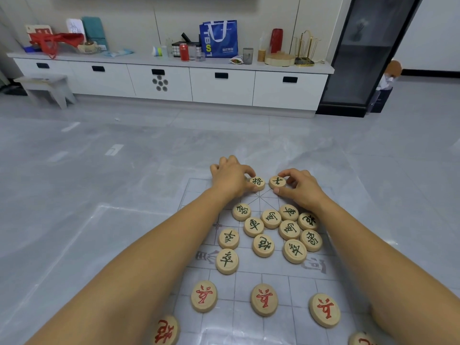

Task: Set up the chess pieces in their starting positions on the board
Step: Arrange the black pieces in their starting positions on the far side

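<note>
A thin plastic chess board (249, 277) lies on the grey floor. At its far edge my left hand (230, 178) pinches a round wooden piece with a green character (257, 183). Beside it my right hand (300, 186) grips a second green-marked piece (277, 182). Both pieces rest flat on the board's far row. Several more green-marked pieces (271, 232) lie bunched in the board's middle. Three red-marked pieces (263, 299) stand in a row nearer me. More red pieces (166, 331) sit at the bottom edge, partly cut off.
A long white cabinet (174, 83) runs along the far wall with a blue bag (219, 38), a red can (184, 52) and cups on top. A small stool (44, 88) stands at the left. A dark glass cabinet (361, 58) stands at the right.
</note>
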`<state>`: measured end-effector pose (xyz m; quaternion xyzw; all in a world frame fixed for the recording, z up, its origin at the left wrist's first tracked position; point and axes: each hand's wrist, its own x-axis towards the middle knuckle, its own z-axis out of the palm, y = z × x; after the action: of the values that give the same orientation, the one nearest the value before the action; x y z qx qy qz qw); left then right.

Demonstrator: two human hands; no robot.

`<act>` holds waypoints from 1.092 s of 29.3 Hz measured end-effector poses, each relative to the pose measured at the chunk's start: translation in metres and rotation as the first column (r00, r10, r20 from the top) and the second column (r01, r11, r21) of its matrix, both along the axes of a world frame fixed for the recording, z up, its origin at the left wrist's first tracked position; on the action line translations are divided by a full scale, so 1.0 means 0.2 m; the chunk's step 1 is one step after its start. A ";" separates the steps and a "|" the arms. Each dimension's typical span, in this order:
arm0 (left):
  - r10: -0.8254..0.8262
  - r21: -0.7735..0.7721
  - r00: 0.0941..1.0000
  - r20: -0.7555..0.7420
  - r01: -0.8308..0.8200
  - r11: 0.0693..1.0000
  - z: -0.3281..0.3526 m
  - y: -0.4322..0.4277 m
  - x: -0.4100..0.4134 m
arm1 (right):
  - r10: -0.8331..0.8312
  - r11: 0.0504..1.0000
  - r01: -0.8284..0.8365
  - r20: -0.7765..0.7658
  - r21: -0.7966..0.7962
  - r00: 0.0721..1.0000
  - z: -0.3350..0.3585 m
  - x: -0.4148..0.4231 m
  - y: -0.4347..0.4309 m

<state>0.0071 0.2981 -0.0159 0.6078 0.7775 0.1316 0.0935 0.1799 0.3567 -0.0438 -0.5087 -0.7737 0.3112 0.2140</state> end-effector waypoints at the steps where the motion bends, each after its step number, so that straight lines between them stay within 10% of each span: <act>1: 0.004 0.000 1.000 -0.005 -0.004 1.000 0.00 0.01 0.00 | -0.001 1.000 0.001 0.001 0.002 1.000 0.00 0.00 0.00; 32: 0.068 -0.060 0.986 0.154 -0.059 0.996 -0.02 -0.05 -0.13 | -0.015 1.000 0.015 0.022 0.010 1.000 0.01 0.00 -0.02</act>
<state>-0.0182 0.2878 -0.0207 0.5678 0.7901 0.1602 0.1665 0.1791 0.3529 -0.0412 -0.5168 -0.7737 0.3001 0.2102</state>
